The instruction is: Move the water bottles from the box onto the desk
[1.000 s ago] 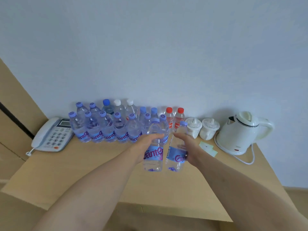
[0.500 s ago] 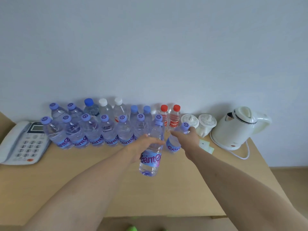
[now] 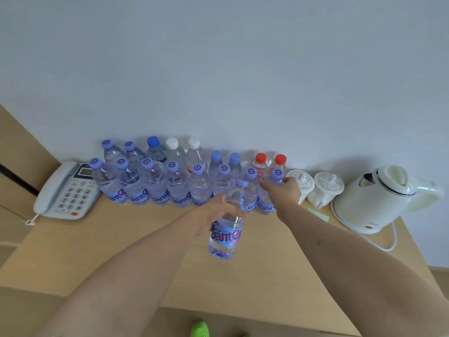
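A plain pale wall (image 3: 218, 69) is filling the upper half of the view, meeting a light wooden desk (image 3: 97, 251) that is running left to right beneath it. At the far right of the desk a white electric kettle (image 3: 379, 198) is sitting on its base, its cord trailing over the desk's right edge. At the far left a grey telephone (image 3: 65, 190) is lying flat. Between them two rows of water bottles (image 3: 155, 186) are standing upright against the wall, the near row capped in lilac. Right of the rows, two white lidded cups (image 3: 325, 188) are standing side by side. The left hand (image 3: 213, 215) is gripping a bottle (image 3: 227, 229) by its upper body, holding it upright above the desk, in front of the near row. The right hand (image 3: 285, 190) is curling its fingers around the neck of the end bottle (image 3: 267, 198), which is standing on the desk at the right end of the near row. A green object (image 3: 199, 329) is showing at floor level, too blurred to identify.
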Demonstrator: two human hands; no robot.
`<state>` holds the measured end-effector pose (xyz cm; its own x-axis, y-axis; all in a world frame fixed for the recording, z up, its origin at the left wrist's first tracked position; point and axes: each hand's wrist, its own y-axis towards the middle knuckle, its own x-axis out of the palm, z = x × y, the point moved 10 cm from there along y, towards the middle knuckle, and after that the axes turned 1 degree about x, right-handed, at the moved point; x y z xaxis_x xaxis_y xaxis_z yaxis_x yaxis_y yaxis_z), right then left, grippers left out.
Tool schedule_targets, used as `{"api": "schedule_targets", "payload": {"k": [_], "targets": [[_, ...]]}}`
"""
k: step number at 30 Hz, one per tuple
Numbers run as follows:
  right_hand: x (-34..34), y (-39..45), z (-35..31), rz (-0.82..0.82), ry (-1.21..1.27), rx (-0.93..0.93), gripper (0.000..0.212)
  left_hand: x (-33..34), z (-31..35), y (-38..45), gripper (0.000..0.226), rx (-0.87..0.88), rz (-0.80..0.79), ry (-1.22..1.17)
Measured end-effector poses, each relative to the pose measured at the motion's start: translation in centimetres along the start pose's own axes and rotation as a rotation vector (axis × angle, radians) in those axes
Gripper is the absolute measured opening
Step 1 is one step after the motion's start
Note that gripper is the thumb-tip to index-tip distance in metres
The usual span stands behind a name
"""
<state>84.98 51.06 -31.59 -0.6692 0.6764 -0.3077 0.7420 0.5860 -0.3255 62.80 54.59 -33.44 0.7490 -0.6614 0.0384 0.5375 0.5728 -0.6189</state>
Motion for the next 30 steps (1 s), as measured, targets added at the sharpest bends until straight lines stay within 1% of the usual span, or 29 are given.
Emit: {"api": "schedule_targets", "payload": {"k": [2, 4, 7, 9, 11, 13, 14, 15, 18, 21, 24, 26, 28, 30], "targets": [[0.1, 0.1, -0.3, 0.003, 0.031, 0.011, 0.064, -0.5, -0.2, -0.2, 0.079, -0.013, 0.026, -0.003], [0.2, 0.1, -0.5, -0.004, 0.050, 0.027, 0.065, -0.8, -0.5, -0.5, 0.082, -0.025, 0.042, -0.006], [-0.1, -0.2, -0.1, -0.017, 0.069, 0.054, 0.059, -1.2, -0.4, -1.0, 0.080, -0.016, 0.082, 0.002], [-0.5, -0.6, 0.3, -0.018, 0.067, 0.082, 0.062, -1.4, -0.2, -1.6, 0.078, -0.007, 0.123, -0.006], [-0.8, -1.5, 0.7, 0.007, 0.014, 0.124, 0.064, -1.7, 0.2, -2.4, 0.079, 0.006, 0.171, -0.027], [-1.4, -2.6, 1.3, 0.047, 0.026, 0.194, 0.056, -2.0, 0.6, -3.3, 0.082, 0.028, 0.212, -0.046], [-1.3, -3.1, 1.6, 0.029, 0.052, 0.210, 0.048, -2.2, 0.7, -3.8, 0.083, 0.041, 0.233, -0.055], [-0.7, -3.5, 1.9, -0.025, 0.060, 0.219, 0.040, -2.5, 0.9, -4.4, 0.082, 0.054, 0.259, -0.061], [2.2, -5.2, 2.7, -0.266, -0.020, 0.244, 0.024, -3.8, 1.4, -6.6, 0.074, 0.089, 0.354, -0.062], [5.7, -7.6, 1.6, -0.455, -0.136, 0.138, 0.017, -5.5, 1.3, -8.8, 0.073, 0.106, 0.449, -0.073], [8.8, -9.9, -0.1, -0.551, -0.221, -0.010, 0.017, -7.6, 0.8, -11.1, 0.072, 0.124, 0.517, -0.066], [10.7, -11.4, -1.2, -0.581, -0.265, -0.113, 0.023, -9.3, 0.3, -12.3, 0.068, 0.130, 0.555, -0.018], [12.5, -12.7, -2.1, -0.605, -0.331, -0.219, 0.036, -11.4, -0.4, -13.5, 0.061, 0.142, 0.615, 0.018], [14.6, -14.2, -3.0, -0.633, -0.414, -0.313, 0.044, -13.6, -1.1, -14.5, 0.060, 0.155, 0.670, 0.020]]}}
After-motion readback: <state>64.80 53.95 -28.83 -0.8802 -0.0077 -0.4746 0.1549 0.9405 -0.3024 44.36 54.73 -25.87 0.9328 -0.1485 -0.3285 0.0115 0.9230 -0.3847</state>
